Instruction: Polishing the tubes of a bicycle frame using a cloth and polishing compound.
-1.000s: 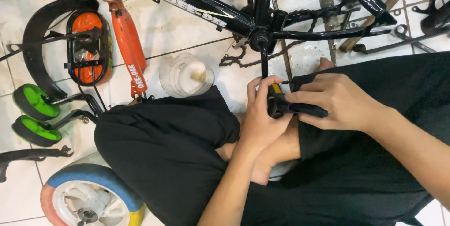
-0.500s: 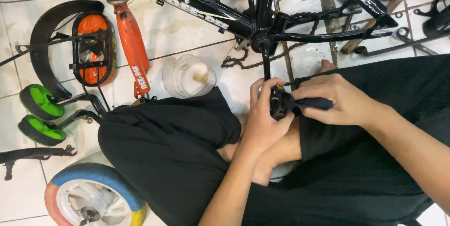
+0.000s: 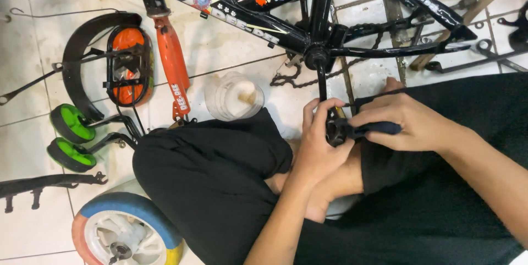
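The black pedal at the end of the crank arm of a black children's bicycle frame is gripped by the left hand, fingers closed around it. A dark tool handle is clasped by the right hand, just right of the pedal and touching it. A clear plastic jar and green training wheels are seen on the tiled floor.

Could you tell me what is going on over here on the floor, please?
A person sits on a tiled floor beside a small black bicycle frame. The left hand grips the black pedal at the end of the crank arm, and the right hand holds a dark-handled tool against it. Training wheels and a wheel lie nearby.
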